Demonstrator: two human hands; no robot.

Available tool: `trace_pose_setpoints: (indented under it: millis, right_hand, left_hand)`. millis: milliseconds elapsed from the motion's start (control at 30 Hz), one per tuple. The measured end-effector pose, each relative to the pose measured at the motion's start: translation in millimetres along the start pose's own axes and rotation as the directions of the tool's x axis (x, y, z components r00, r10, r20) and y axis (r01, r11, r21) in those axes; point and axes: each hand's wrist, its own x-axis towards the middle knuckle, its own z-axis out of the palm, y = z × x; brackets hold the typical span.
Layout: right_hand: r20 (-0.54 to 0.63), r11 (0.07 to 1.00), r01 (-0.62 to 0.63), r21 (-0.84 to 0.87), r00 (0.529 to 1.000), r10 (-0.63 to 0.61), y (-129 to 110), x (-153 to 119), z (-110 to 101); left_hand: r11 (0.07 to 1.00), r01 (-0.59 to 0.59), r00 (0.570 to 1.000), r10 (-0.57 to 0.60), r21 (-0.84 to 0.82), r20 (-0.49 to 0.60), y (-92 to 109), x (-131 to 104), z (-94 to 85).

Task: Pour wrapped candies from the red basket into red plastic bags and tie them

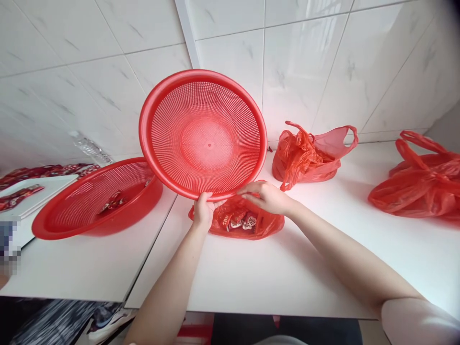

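Observation:
A red plastic mesh basket (206, 143) is tilted up with its hollow toward me. My left hand (204, 211) grips its lower rim, thumb on the near side. Below it, a red plastic bag (266, 225) lies open on the white table, holding several small wrapped packets (248, 221) with white lettering. Over the bag's back edge, my right hand (266, 196) is closed, its fingertips close to the basket's lower right rim. Whether those fingers pinch the bag or the rim is hidden.
Another red mesh basket (143, 211) with a few packets stands left, beside a white tray (46, 191) and a clear plastic bottle (91, 148). Red bags stand at the back (309, 158) and far right (420, 187). A tiled wall (230, 57) borders the table (287, 282).

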Motion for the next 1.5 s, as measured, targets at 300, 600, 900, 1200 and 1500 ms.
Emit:
trace_pose_setpoints:
  millis: [300, 600, 900, 1200, 1500]
  right_hand:
    - [-0.329, 0.937, -0.328, -0.122, 0.904, 0.274, 11.7, -2.6, 7.7]
    - [-0.656, 0.932, -0.355, 0.071, 0.688, 0.312, 18.1, -2.0, -22.1]
    - [-0.729, 0.954, -0.29, 0.073, 0.638, 0.249, 14.3, -3.0, -40.5]
    - [-0.746, 0.966, -0.212, 0.146, 0.617, 0.249, 12.7, -0.3, -38.8]
    - [-0.798, 0.972, -0.141, 0.187, 0.556, 0.234, 11.5, -0.4, -49.6]
  left_hand:
    - [0.985, 0.139, 0.95, -0.162, 0.103, 0.268, 14.6, -1.5, -4.5]
    - [0.812, -0.236, 0.931, 0.346, 0.534, -0.115, 76.3, 28.7, -72.2]
    - [0.441, 0.348, 0.747, 0.403, 0.827, -0.529, 90.7, 24.4, -101.6]
    - [0.477, 0.191, 0.707, 0.539, 0.858, -0.457, 91.1, 34.4, -123.3]
    - [0.37, -0.078, 0.789, 0.591, 0.926, -0.17, 61.1, 37.1, -84.2]
